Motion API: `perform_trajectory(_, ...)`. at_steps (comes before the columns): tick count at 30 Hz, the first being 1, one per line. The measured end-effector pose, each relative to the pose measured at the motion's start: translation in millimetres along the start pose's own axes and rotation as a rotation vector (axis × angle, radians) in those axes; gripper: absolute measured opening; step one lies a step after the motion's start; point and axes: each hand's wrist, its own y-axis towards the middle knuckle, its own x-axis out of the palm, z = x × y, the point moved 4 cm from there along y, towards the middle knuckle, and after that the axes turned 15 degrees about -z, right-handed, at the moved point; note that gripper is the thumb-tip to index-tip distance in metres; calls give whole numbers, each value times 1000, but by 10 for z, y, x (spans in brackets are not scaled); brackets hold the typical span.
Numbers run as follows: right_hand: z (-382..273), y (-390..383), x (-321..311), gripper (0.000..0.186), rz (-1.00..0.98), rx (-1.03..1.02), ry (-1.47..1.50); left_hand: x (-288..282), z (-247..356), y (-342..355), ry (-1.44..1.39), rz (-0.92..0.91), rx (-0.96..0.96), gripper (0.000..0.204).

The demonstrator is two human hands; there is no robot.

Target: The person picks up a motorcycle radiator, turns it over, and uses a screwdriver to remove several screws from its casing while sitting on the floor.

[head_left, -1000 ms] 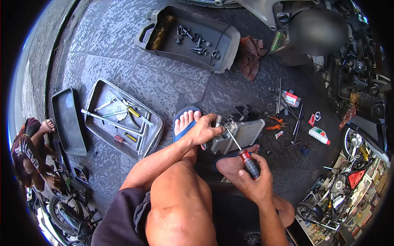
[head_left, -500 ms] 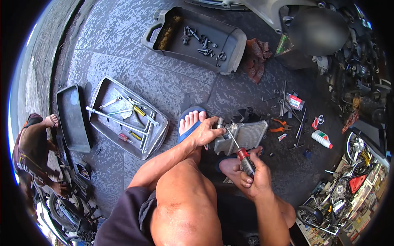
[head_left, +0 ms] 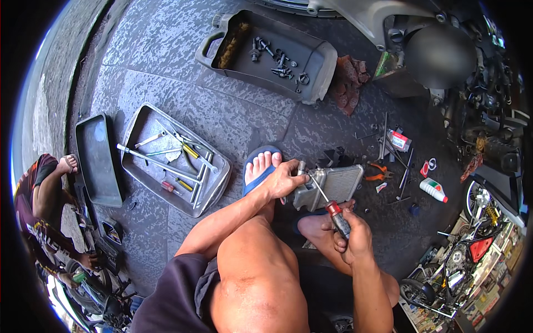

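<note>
My left hand (head_left: 283, 181) is closed around the left end of a small metal radiator (head_left: 340, 185), by its short pipe neck. The radiator has a finned core and sits tilted above the floor between my feet. In my right hand (head_left: 358, 240) is a screwdriver (head_left: 334, 210) with a red and dark handle. Its thin shaft slants up and left, and the tip meets the radiator's end tank near my left fingers. What exactly the tip touches is too small to make out.
A grey tray (head_left: 216, 191) of wrenches, pliers and screwdrivers lies left. Ahead stands a cut-open dark container (head_left: 244, 77) with bolts. Orange-handled pliers (head_left: 378, 172) and a white bottle (head_left: 433, 190) lie right. An empty dark tray (head_left: 100, 183) and another person (head_left: 47, 211) are far left.
The view has shifted slightly. Both hands keep their grip, with the screwdriver tip still at the radiator's end tank. The other person's arms have moved, and something greenish shows by their hand.
</note>
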Motion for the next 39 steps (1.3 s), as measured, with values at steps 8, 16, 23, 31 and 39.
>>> perform_trajectory(8,-160,-273,387,55,269,-531,-1570,-26,-53,48,-101,-11,-5,44)
perform_trajectory(16,-210,-222,440,38,332,-694,-1680,-196,156,-140,-55,-10,-106,51)
perform_trajectory(23,-120,-225,404,37,412,-848,-1772,-262,266,-220,298,157,-220,52)
perform_trajectory(31,-108,-281,340,34,413,-739,-1619,-143,117,-129,272,113,-235,52)
perform_trajectory(39,-85,-366,-131,38,387,-665,-1204,-131,50,-29,75,1,-336,52)
